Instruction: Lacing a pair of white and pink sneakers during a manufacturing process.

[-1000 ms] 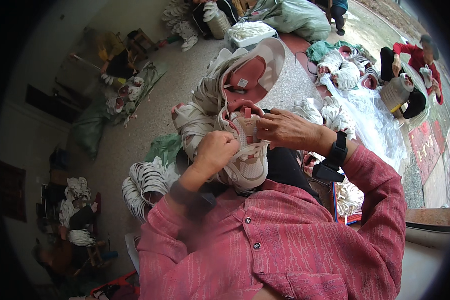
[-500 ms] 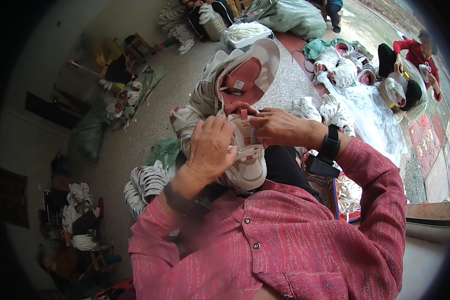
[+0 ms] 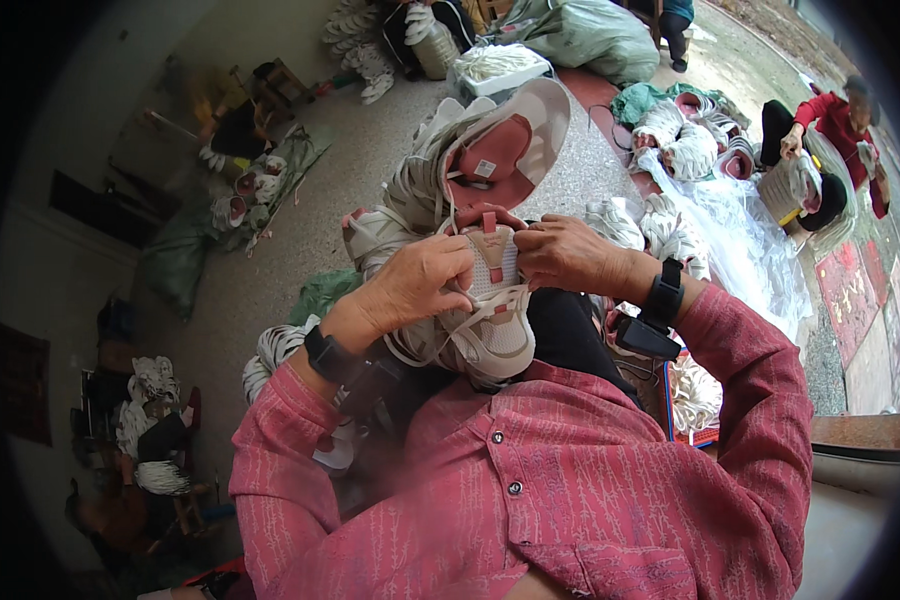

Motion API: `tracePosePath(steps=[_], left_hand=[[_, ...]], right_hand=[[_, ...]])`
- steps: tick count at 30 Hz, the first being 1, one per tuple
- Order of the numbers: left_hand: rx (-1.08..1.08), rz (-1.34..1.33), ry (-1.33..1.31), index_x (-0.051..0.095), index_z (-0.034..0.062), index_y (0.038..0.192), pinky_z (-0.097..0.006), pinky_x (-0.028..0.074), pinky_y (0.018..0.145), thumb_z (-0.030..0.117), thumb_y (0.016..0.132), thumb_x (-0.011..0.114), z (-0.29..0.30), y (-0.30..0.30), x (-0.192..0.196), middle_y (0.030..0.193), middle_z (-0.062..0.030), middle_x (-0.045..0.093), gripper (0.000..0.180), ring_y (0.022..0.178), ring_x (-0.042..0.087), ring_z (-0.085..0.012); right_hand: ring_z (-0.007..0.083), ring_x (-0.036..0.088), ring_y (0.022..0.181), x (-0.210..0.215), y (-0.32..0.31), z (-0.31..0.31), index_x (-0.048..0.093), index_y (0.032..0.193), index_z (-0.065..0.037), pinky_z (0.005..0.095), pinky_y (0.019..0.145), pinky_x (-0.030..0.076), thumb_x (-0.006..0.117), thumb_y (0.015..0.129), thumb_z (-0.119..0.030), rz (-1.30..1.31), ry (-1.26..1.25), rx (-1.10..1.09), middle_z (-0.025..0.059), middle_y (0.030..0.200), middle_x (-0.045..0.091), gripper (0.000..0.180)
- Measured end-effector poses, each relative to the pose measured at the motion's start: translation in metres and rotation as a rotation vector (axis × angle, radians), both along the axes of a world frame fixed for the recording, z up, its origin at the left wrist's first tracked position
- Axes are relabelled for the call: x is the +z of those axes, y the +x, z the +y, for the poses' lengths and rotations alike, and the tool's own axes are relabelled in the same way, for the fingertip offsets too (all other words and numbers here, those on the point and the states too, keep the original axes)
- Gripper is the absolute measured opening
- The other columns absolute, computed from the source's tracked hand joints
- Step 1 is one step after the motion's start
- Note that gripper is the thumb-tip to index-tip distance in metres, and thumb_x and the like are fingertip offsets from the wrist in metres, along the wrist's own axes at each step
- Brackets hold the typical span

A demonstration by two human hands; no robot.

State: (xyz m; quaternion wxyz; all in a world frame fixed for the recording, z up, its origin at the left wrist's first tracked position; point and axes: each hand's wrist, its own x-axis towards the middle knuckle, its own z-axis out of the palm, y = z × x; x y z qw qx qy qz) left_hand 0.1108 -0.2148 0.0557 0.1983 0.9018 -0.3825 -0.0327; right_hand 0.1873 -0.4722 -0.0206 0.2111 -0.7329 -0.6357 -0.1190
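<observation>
Both hands are closed on a pale beige sneaker held toe-down against the person's lap — the left hand clasps its laced upper from the side, fingers curled over the white laces, while the right hand pinches the tongue at the top. Just beyond the right hand's fingers lies a second sneaker, its dark red lining facing up. Below the left wrist, a bundle of white laces rests on the floor.
</observation>
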Motion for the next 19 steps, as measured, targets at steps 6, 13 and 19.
tracePosePath(steps=[6,13,19], left_hand=[[-0.012,-0.106,-0.091,0.056,0.0048,0.084,-0.039,0.048,0.075,0.001,0.071,0.073,0.008,-0.008,-0.013,0.086,-0.0088,0.055,0.021,0.087,0.058,-0.0305],[-0.024,-0.188,-0.185,0.056,0.0052,0.084,-0.039,0.048,0.077,0.000,0.072,0.069,0.012,-0.010,-0.026,0.086,-0.0091,0.053,0.019,0.087,0.057,-0.0307],[0.024,-0.091,-0.218,0.055,0.0073,0.099,-0.041,0.045,0.087,0.003,0.072,0.071,0.014,-0.017,-0.027,0.095,-0.0108,0.054,0.033,0.097,0.055,-0.0320]], right_hand=[[0.0279,0.062,0.087,0.030,-0.015,0.008,0.067,0.095,-0.012,0.0414,0.078,0.048,0.075,0.077,-0.024,0.222,-0.089,-0.058,0.0056,0.090,0.056,0.023],[0.0193,0.065,0.100,0.013,-0.032,0.050,0.067,0.080,-0.013,0.0435,0.106,0.041,0.068,0.072,-0.017,0.064,0.154,0.023,0.0012,0.087,0.060,0.009],[0.0226,0.064,0.104,0.031,-0.018,0.047,0.068,0.080,-0.011,0.0449,0.111,0.035,0.068,0.067,-0.013,-0.063,0.075,0.089,0.0047,0.086,0.061,0.014]])
